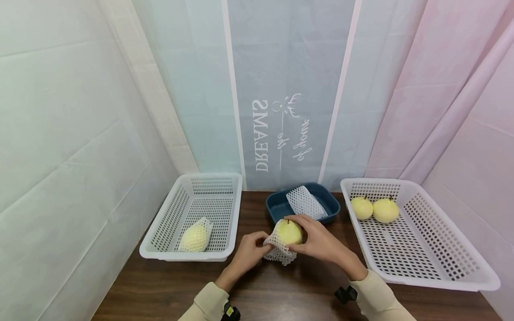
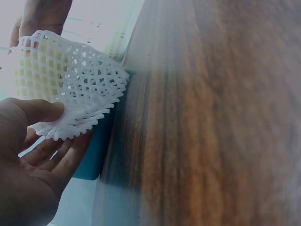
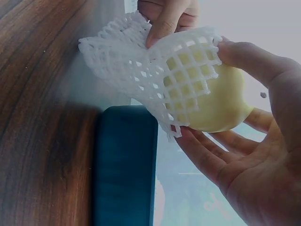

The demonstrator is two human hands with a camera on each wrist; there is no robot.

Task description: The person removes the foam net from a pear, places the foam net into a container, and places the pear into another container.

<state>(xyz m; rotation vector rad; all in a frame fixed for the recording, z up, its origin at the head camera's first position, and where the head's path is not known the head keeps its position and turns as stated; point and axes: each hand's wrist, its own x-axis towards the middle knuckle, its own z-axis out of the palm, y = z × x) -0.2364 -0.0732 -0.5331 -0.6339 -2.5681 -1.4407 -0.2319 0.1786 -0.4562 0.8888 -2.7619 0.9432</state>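
Observation:
A yellow pear [image 1: 290, 232] with a short dark stem is partly inside a white foam net sleeve [image 1: 279, 255], above the table in front of the blue bin. My left hand [image 1: 250, 253] pinches the sleeve between thumb and fingers, as the left wrist view also shows. With thumb and fingers spread around the pear, my right hand [image 1: 318, 237] grips it from the right. In the right wrist view the net [image 3: 136, 66] covers one end of the pear [image 3: 221, 101], and the stem end is bare. The sleeve's far end hangs loose and crumpled.
The blue bin [image 1: 277, 209] behind the hands holds flat white foam nets [image 1: 306, 203]. At left, a white basket [image 1: 184, 256] contains a netted pear [image 1: 196, 236]. A larger white basket [image 1: 429, 281] at right holds two bare pears [image 1: 386, 210]. Fabric walls surround the brown table [image 1: 168, 285].

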